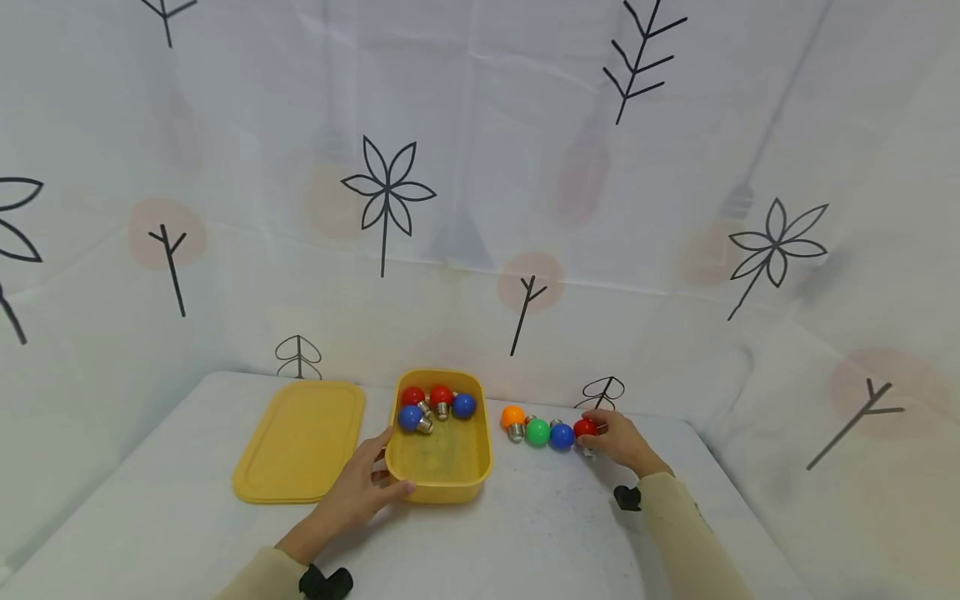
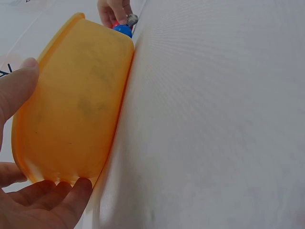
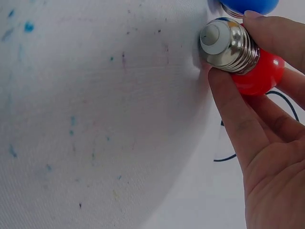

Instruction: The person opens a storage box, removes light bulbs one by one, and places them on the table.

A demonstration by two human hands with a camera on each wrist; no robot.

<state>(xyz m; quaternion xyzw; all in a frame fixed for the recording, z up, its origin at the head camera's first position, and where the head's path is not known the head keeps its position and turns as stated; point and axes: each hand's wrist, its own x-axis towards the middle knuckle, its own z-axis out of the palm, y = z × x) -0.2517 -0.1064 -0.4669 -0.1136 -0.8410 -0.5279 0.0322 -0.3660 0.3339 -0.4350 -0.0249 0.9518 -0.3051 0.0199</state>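
Note:
My left hand (image 1: 360, 487) grips the near left corner of a yellow plastic container (image 1: 442, 493). In the left wrist view its thumb is along one side of the container wall (image 2: 71, 105) and the fingertips (image 2: 82, 186) touch another. Two red and two blue light bulbs lie inside, at the back, among them a blue bulb (image 1: 464, 406). My right hand (image 1: 624, 442) holds a red light bulb (image 3: 264, 76) between thumb and fingers, its silver screw base pointing toward me. This bulb is at the right end of a row, beside a blue bulb (image 1: 562, 437).
Left of that blue bulb are a green bulb (image 1: 537, 432) and an orange bulb (image 1: 513, 417). A flat yellow lid (image 1: 300, 442) lies left of the container on the white table (image 1: 525, 542). White cloth (image 1: 480, 317) with plant drawings hangs behind and at the sides.

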